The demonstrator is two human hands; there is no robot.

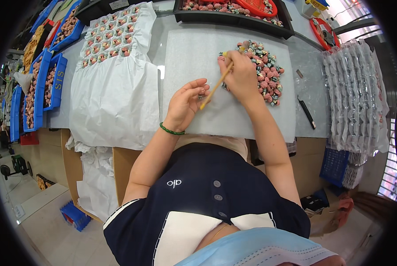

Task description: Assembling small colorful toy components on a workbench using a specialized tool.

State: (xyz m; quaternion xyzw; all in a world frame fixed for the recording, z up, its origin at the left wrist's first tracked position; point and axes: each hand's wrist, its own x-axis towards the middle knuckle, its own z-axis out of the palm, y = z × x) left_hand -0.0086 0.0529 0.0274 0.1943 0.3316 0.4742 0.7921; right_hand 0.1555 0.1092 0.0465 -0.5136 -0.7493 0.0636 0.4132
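Note:
My right hand [239, 73] is closed round a thin wooden-handled brush [216, 91], slanting from a yellow end near my left hand to a greyish, bristle-like tip over the pile. A small pink piece shows at its fingertips; whether they grip it I cannot tell. My left hand [185, 102], palm turned up and fingers curled, holds a small pink figurine [202, 92] mostly hidden by the fingers. The pile of small pink and dark-green figurines [269, 80] lies just right of my right hand, on a white foam sheet [187, 53].
At the left, a clear tray [110, 37] of figurines in rows sits on white paper [114, 97]. A black tray [234, 15] with red dishes stands at the back. Blue bins [54, 82] line the far left. A black-handled knife [307, 113] and stacked clear trays [355, 95] are at the right.

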